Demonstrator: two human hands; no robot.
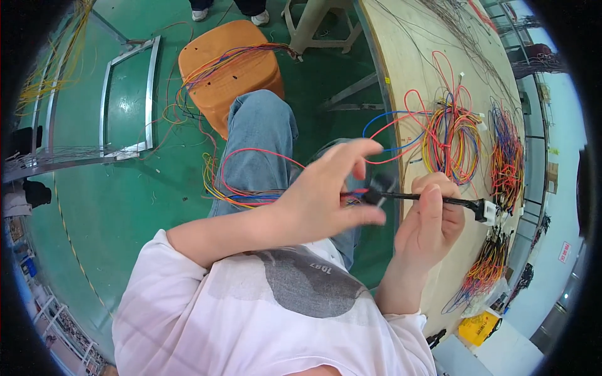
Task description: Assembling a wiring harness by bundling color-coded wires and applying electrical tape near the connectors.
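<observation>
A wire harness crosses in front of me. My right hand pinches its black-wrapped length between thumb and fingers, and a white connector sticks out past that hand. My left hand is around the coloured wires to the left, thumb and forefinger wide apart; its other fingers are partly hidden. Between the hands, a blurred black piece, perhaps a tape roll, sits at the wires, just off my left fingertips. Loose red, yellow and blue wires trail over my thigh.
An orange stool ahead carries a wire bundle. On the wooden table at right lie a coiled harness and more bundles. A yellow package lies at lower right. Metal frames stand at left.
</observation>
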